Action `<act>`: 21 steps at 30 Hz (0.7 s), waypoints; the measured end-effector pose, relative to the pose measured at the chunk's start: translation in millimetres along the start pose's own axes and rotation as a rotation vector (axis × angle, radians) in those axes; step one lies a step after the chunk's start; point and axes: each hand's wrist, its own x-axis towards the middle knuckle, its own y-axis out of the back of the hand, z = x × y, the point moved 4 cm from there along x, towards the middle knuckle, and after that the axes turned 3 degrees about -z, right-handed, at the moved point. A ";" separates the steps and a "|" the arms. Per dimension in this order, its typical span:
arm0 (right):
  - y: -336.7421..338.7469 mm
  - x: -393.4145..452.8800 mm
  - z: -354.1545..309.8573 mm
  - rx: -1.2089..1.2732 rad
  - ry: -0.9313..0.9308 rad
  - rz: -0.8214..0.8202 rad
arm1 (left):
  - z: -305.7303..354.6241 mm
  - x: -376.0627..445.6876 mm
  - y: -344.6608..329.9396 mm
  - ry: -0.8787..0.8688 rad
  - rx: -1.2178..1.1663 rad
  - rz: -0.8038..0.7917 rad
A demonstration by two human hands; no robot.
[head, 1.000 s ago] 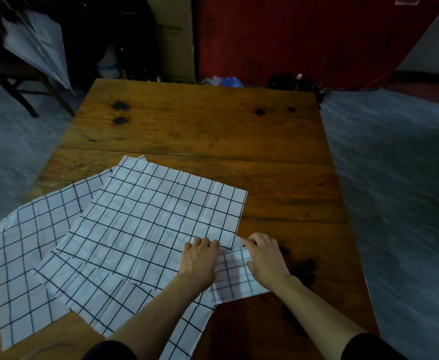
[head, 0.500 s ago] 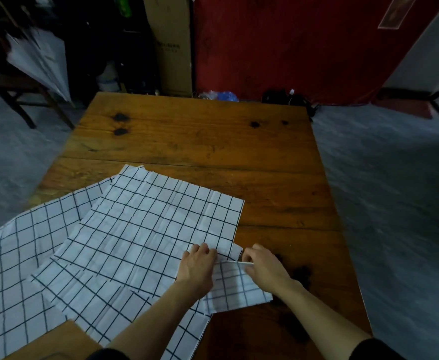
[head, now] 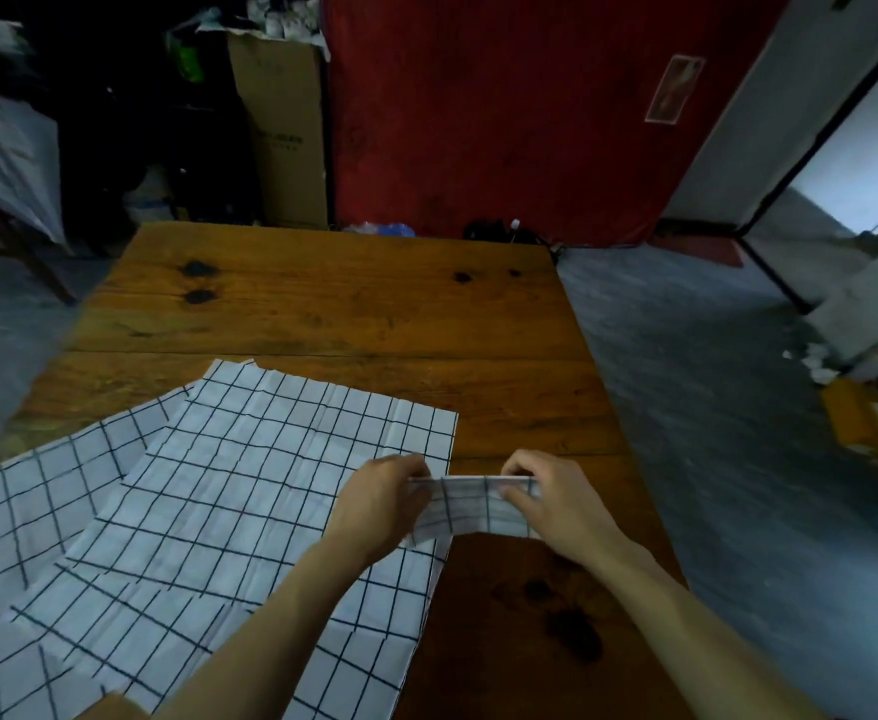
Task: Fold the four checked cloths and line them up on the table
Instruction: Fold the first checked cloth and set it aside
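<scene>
Dim room, colours muddy. Only bright source is the doorway far right. Table catches a dull sheen, no hard shadows. Wide-angle bends the edges; left and right margins smeared with motion blur.

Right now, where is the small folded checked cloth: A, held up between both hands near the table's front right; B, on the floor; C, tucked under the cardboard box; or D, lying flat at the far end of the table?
A: the left hand and right hand each pinch an end of the folded cloth, raised beside the spread cloths.
</scene>
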 end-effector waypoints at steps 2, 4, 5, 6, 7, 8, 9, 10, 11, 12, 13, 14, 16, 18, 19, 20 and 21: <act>17.8 -15.3 1.6 0.021 -0.025 0.051 | 13.0 1.2 5.1 -0.046 -0.047 0.026; 34.5 -33.9 8.2 0.053 -0.044 0.111 | 32.5 1.5 7.8 -0.131 -0.079 0.042; 42.5 -43.1 12.7 0.069 -0.050 0.138 | 43.7 1.5 9.1 -0.171 -0.088 0.046; 50.9 -52.3 18.4 0.084 -0.056 0.169 | 56.4 2.2 10.3 -0.206 -0.094 0.045; 59.8 -61.8 23.8 0.101 -0.056 0.204 | 69.7 3.5 11.6 -0.233 -0.095 0.043; 69.1 -71.9 29.2 0.121 -0.051 0.244 | 83.4 4.7 12.4 -0.251 -0.092 0.042; 78.7 -82.6 34.8 0.142 -0.039 0.290 | 97.6 5.5 12.6 -0.258 -0.087 0.037; 87.8 -94.1 40.9 0.164 -0.027 0.336 | 112.4 6.1 12.1 -0.262 -0.093 0.030; 96.9 -106.2 47.8 0.187 -0.020 0.378 | 128.8 6.4 11.2 -0.268 -0.109 0.027; 105.7 -119.3 56.3 0.210 -0.018 0.417 | 146.3 6.6 9.3 -0.282 -0.126 0.027; 114.6 -133.4 65.9 0.228 -0.015 0.459 | 165.1 6.3 5.6 -0.299 -0.137 0.023; 123.3 -148.5 77.6 0.241 -0.013 0.499 | 185.2 5.4 0.3 -0.318 -0.143 0.013; 140.2 -181.3 106.1 0.263 -0.022 0.573 | 227.3 4.2 -16.4 -0.360 -0.137 -0.021; 156.2 -219.2 140.9 0.271 -0.043 0.647 | 275.0 2.8 -39.2 -0.415 -0.114 -0.045; 164.4 -238.6 158.7 0.273 -0.050 0.683 | 299.6 1.9 -51.5 -0.450 -0.100 -0.044; 173.2 -258.5 176.8 0.278 -0.055 0.714 | 324.4 0.7 -64.6 -0.481 -0.088 -0.039; 182.4 -278.5 195.2 0.287 -0.058 0.737 | 347.8 -0.6 -78.7 -0.504 -0.087 -0.039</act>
